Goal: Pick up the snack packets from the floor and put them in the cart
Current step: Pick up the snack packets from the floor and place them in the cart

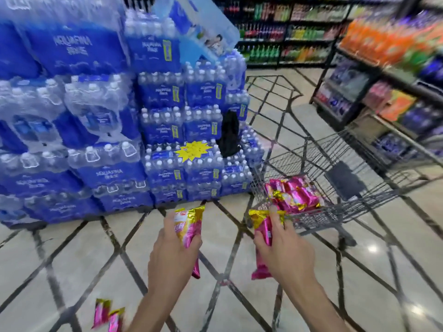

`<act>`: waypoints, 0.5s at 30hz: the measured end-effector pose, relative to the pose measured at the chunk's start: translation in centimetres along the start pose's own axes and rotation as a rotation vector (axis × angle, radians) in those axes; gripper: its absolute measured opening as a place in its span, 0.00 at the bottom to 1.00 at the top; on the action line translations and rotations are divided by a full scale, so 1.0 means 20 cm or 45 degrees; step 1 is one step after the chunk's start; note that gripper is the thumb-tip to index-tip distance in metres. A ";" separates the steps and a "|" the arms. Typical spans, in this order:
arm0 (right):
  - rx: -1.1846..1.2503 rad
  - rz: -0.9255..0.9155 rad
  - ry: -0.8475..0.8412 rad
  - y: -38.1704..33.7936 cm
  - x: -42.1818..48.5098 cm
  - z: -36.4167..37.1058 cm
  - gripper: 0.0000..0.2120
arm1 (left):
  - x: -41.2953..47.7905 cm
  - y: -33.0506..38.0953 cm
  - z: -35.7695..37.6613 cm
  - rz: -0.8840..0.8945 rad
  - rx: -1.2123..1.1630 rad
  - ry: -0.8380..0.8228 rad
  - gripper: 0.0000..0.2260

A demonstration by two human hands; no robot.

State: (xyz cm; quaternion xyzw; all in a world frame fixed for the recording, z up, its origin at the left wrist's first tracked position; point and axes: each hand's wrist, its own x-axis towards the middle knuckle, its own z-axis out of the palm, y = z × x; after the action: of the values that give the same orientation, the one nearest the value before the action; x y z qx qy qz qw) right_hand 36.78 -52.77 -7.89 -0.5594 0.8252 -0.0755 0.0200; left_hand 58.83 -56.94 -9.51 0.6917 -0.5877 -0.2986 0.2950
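A shop aisle with a pale tiled floor (72, 259) crossed by dark diamond lines lies under both arms. The left hand (172, 255) has its fingers curled round a pink and gold snack packet (189, 224), held upright above the floor. The packet carries a white badge and some lettering too blurred to read. The right hand (285, 250) grips a second packet (263, 226) of the same colours, its gold end just beside the near rim of the cart (318, 221). A pink end shows below this hand, and I cannot tell whether it belongs to the same packet or to another. Inside the wire cart lies a heap of packets (292, 195), pink with gold ends. Two more packets (107, 315) lie on the floor at the bottom edge, partly cut off and smeared by motion. Behind the hands rise stacked packs of bottled water (96, 116) in blue wrap, with the name Aquafina showing in mirror writing. A yellow star-shaped tag (191, 150) sits on them, its writing too small to make out, and a black bag (229, 135) rests beside it. Shelves (275, 32) of coloured drink bottles fill the far wall and the right side, and their labels are all blurred.
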 end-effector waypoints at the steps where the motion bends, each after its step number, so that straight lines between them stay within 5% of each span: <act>1: 0.000 0.015 0.017 0.12 0.03 -0.01 0.33 | -0.01 0.08 0.10 0.014 0.000 -0.013 0.30; 15: -0.011 0.125 0.010 1.50 0.58 -0.17 0.31 | -0.09 1.02 1.28 0.047 -0.038 -0.111 0.30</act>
State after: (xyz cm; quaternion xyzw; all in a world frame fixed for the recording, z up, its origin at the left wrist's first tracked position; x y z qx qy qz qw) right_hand 4.49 -52.23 -8.32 -0.5180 0.8521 -0.0733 0.0179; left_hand 26.10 -59.30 -10.45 0.6626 -0.6081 -0.3317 0.2848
